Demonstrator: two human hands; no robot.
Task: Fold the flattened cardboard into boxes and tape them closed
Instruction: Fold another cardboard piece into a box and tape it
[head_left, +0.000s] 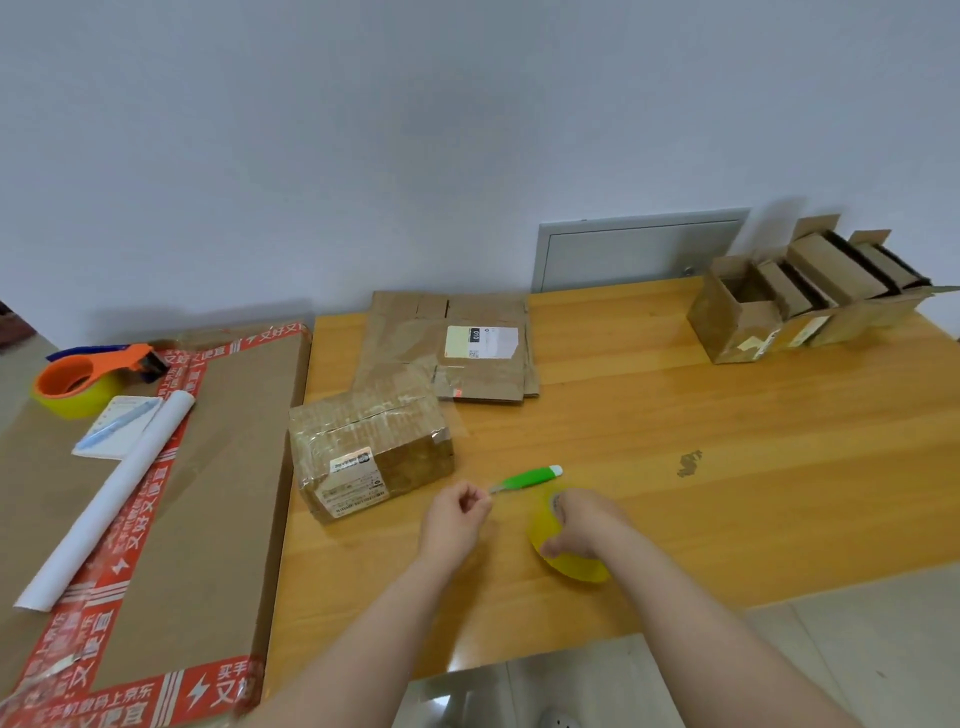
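Right hand (577, 526) — around tape roll (574, 565)

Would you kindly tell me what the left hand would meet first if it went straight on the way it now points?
Most likely the green-handled utility knife lying on the wooden table: its thin tip sits just beyond the left hand's curled fingers. Depth is unclear from one view.

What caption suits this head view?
Right hand grips tape roll; left hand curled beside it, near taped box and cutter.

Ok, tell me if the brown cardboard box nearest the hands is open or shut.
Shut: the brown cardboard box has flaps lying flat under glossy clear tape.
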